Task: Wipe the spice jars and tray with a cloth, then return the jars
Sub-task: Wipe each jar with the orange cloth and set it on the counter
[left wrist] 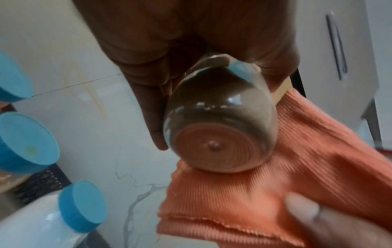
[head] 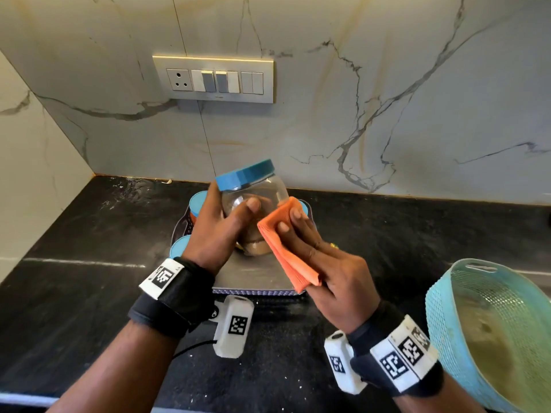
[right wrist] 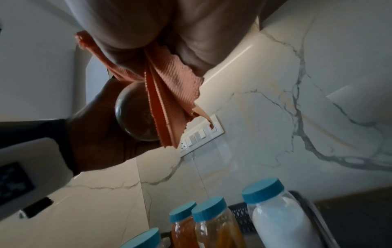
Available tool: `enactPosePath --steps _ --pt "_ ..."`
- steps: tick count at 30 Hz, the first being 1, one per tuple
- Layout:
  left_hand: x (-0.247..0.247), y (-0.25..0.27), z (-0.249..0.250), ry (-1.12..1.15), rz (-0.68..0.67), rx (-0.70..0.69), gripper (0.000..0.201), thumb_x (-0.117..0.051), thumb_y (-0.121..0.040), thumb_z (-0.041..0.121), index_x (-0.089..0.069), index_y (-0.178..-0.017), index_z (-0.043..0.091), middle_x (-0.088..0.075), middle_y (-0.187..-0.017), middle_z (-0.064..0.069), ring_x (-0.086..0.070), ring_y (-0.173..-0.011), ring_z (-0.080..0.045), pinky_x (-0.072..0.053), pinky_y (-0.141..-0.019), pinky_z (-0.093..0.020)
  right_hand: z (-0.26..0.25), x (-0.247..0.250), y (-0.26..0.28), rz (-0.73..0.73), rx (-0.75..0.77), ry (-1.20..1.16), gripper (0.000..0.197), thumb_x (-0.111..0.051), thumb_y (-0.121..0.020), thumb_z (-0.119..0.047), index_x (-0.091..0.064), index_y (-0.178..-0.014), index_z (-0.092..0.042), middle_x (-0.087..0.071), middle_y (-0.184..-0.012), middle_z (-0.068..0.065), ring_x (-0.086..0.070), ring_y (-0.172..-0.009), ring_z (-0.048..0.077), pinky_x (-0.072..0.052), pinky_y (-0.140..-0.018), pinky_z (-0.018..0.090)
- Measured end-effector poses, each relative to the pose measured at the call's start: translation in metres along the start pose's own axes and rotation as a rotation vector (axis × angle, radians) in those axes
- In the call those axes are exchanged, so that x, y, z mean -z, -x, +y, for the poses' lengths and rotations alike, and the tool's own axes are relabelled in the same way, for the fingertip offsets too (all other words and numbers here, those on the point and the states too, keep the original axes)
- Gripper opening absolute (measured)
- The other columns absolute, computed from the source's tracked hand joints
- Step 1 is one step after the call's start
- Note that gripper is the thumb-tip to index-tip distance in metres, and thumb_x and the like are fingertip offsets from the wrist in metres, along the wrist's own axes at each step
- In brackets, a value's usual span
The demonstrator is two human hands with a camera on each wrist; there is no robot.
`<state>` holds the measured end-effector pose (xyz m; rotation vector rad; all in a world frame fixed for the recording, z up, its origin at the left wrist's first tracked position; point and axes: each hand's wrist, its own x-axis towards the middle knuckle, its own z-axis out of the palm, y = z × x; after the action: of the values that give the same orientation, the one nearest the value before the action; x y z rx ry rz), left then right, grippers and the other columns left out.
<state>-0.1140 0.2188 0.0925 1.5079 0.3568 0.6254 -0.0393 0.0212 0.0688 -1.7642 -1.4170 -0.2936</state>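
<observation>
Above the dark mesh tray (head: 226, 289), the left hand (head: 219, 231) is gripping a tilted clear blue-lidded spice jar (head: 253, 201), its right flank meeting the folded orange cloth (head: 286, 242) the right hand (head: 331, 263) is pinching.

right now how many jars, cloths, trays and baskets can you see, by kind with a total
jars: 5 (one held jar, four on the tray)
cloth: 1
tray: 1
basket: 1
total: 8
</observation>
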Motion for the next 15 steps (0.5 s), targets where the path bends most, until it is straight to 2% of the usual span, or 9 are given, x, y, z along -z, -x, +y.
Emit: enactPosePath --steps 2,4,7,9,12,13,15 --pt "0.001 0.004 -0.002 -0.016 -0.034 0.041 0.084 -0.078 -0.069 0.06 -0.049 -0.131 0.011 -0.069 -0.121 -0.018 -0.066 -0.115 -0.038 -0.048 -0.101 -0.062 -0.001 -0.003 0.006 0.014 -0.008 -0.013 0.047 -0.058 -0.095 -0.015 -0.052 -0.141 -0.01 -0.043 -0.153 0.007 -0.043 -0.141 0.016 -0.049 -0.103 0.022" --pt "0.001 0.006 -0.004 0.007 -0.049 0.083 0.074 -0.077 -0.068 0.055 -0.05 -0.127 0.02 -0.07 -0.121 -0.012 -0.065 -0.117 -0.035 -0.049 -0.101 -0.061 -0.002 -0.002 -0.001 0.052 -0.015 -0.021 0.047 -0.061 -0.094 -0.015 -0.053 -0.14 -0.01 -0.045 -0.151 0.006 -0.05 -0.137 0.017 -0.048 -0.103 0.02" --pt "-0.002 0.004 -0.009 0.054 -0.072 0.124 0.073 -0.077 -0.075 0.045 -0.044 -0.134 0.019 -0.067 -0.128 -0.008 -0.064 -0.121 -0.032 -0.049 -0.1 -0.063 -0.001 0.001 -0.012 0.11 -0.021 -0.039 0.052 -0.069 -0.09 -0.01 -0.052 -0.139 -0.011 -0.048 -0.149 0.007 -0.062 -0.124 0.017 -0.053 -0.096 0.021" --pt "-0.004 0.002 -0.009 0.091 -0.075 0.14 0.069 -0.077 -0.08 0.041 -0.043 -0.137 0.019 -0.066 -0.13 -0.007 -0.065 -0.12 -0.029 -0.051 -0.099 -0.059 0.002 0.004 -0.015 0.117 -0.005 -0.019 0.055 -0.072 -0.088 -0.007 -0.053 -0.139 -0.013 -0.05 -0.148 0.006 -0.063 -0.122 0.016 -0.055 -0.093 0.024" --pt "-0.009 0.003 -0.005 0.175 -0.081 0.145 0.058 -0.067 -0.086 0.035 -0.048 -0.136 0.014 -0.068 -0.126 -0.011 -0.066 -0.115 -0.031 -0.052 -0.097 -0.056 0.002 -0.001 -0.011 0.087 0.037 0.071 0.051 -0.067 -0.09 -0.007 -0.055 -0.138 -0.018 -0.051 -0.148 0.003 -0.063 -0.123 0.018 -0.057 -0.09 0.03" --pt "-0.012 0.005 -0.002 0.195 -0.086 0.137 0.063 -0.07 -0.084 0.039 -0.047 -0.136 0.012 -0.068 -0.127 -0.013 -0.065 -0.117 -0.032 -0.051 -0.099 -0.056 0.001 -0.004 -0.01 0.086 0.052 0.109 0.048 -0.064 -0.091 -0.009 -0.056 -0.137 -0.02 -0.052 -0.147 0.002 -0.065 -0.119 0.02 -0.058 -0.087 0.034" --pt "-0.018 0.008 0.003 0.21 -0.076 0.116 0.088 -0.083 -0.072 0.053 -0.044 -0.138 0.01 -0.068 -0.128 -0.013 -0.065 -0.12 -0.032 -0.05 -0.102 -0.053 -0.002 -0.009 -0.008 0.099 0.084 0.146 0.042 -0.061 -0.093 -0.01 -0.061 -0.133 -0.02 -0.053 -0.145 0.002 -0.067 -0.116 0.022 -0.059 -0.085 0.038"
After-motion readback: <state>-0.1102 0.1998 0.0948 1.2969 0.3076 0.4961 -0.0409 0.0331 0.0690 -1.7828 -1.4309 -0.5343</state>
